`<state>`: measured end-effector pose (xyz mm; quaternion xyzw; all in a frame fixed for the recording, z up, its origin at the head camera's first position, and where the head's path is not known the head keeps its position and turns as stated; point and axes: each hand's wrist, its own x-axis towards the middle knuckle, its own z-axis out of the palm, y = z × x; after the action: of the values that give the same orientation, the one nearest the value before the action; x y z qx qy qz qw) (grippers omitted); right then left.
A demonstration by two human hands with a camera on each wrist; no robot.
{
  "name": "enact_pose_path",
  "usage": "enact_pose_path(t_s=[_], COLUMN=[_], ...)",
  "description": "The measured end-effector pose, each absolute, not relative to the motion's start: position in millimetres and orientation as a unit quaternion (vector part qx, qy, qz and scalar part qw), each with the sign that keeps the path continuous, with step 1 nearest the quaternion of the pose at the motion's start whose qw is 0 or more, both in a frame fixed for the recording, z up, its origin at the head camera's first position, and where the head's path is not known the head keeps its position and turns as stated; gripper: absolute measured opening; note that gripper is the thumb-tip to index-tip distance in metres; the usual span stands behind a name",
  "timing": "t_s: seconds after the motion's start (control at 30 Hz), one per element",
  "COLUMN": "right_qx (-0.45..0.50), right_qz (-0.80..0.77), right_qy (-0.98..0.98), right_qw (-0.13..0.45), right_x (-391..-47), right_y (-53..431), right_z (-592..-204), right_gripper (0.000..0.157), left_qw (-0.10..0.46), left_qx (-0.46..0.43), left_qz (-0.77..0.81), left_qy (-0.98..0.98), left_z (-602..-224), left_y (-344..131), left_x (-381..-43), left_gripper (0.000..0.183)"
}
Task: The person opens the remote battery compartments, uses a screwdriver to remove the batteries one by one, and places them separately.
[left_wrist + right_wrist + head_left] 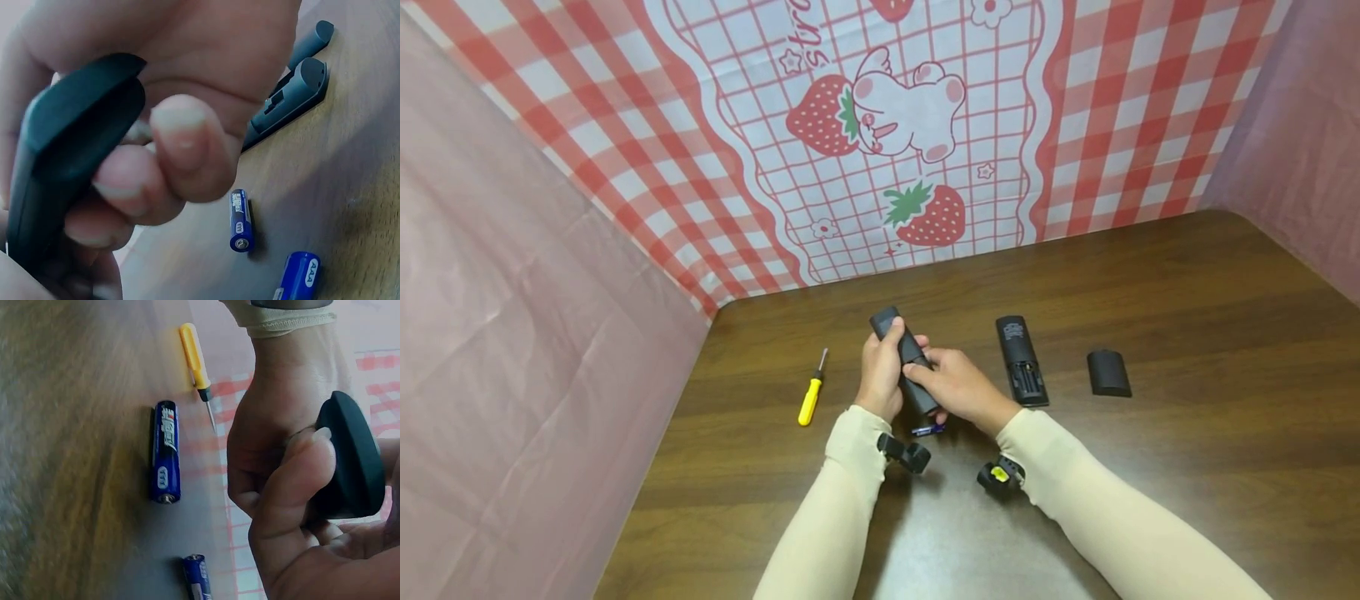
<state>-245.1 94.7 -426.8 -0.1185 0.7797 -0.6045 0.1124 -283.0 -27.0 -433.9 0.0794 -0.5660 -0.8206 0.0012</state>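
Note:
A black remote control [887,317] is held over the wooden table between both hands, tilted, with its lower end toward me. My left hand [880,373] grips it along its left side, thumb lying on its upper face. On the lower half presses the thumb of my right hand [961,385], with the fingers curled around the remote's right edge and end. Up close, the remote's end [350,462] shows in the right wrist view. Two blue AAA batteries [240,222] lie on the table beneath the hands, partly hidden in the head view.
Right of the hands lies a second black remote [1015,340], its battery compartment uncovered. Farther right is a loose black battery cover [1108,372]. A yellow-handled screwdriver [810,398] lies to the left. A red-and-white checked cloth [1120,108] hangs behind the table.

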Motion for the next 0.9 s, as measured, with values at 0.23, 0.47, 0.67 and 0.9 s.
enact_pose_path(t_s=[0.23,0.47,0.67,0.9], right_qx=[-0.121,-0.126,-0.156,-0.167], right_qz=[-0.545,-0.494,-0.429,-0.381], right_qy=[0.826,0.859,0.890,0.909], right_qw=[0.074,0.049,-0.001,-0.025], right_x=[-244.1,-240.8,-239.6,-238.4], right_y=[95.8,94.6,92.3,89.3], right_z=[-423.4,-420.0,-420.5,-422.3], right_gripper=[0.038,0.052,0.054,0.055], left_qw=[0.014,0.041,0.059,0.062], left_qx=[0.096,0.119,0.123,0.121], left_qz=[-0.822,-0.831,-0.835,-0.839], left_qy=[-0.560,-0.542,-0.533,-0.527], left_z=[-432.9,-432.3,-433.2,-433.0], left_y=[-28.8,-31.4,-32.9,-33.9], left_x=[-283.7,-284.1,-283.7,-282.7], left_gripper=[0.037,0.028,0.027,0.030])
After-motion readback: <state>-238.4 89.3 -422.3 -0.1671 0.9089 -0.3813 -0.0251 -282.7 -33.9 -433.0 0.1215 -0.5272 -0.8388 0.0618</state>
